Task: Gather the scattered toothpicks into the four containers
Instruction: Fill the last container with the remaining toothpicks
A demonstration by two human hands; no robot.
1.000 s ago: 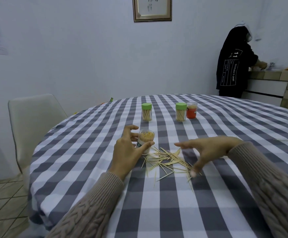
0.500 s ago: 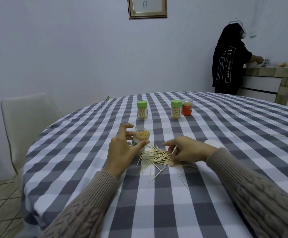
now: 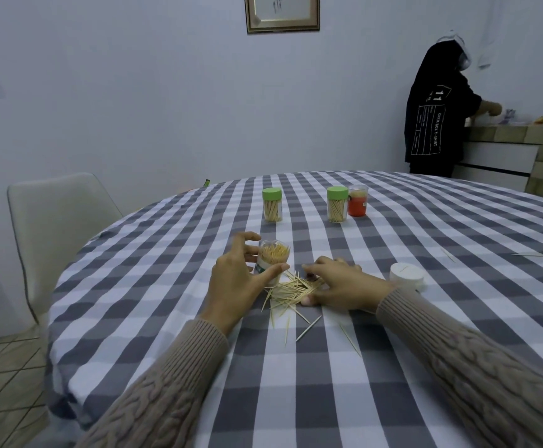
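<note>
Round table under a checked cloth (image 3: pixel 173 318). Left hand (image 3: pixel 236 281) curled round an open, toothpick-filled container (image 3: pixel 271 261). Right hand (image 3: pixel 341 284) just beside it, fingers bent down onto the toothpick heap (image 3: pixel 291 287) lying between both hands; actual pinch impossible to tell. White lid (image 3: pixel 406 275) near right wrist.

A round table (image 3: pixel 457 240) under a grey-and-white checked cloth fills the middle of the view. At about nine o'clock a pale chair (image 3: pixel 60 221) stands against its edge, over a tiled floor (image 3: pixel 1 376). At twelve o'clock a framed picture (image 3: pixel 282 12) hangs on the plain wall. Toward two o'clock a person in a black hooded top (image 3: pixel 435 121) stands with their back turned at a tiled counter (image 3: pixel 522 134).
</note>
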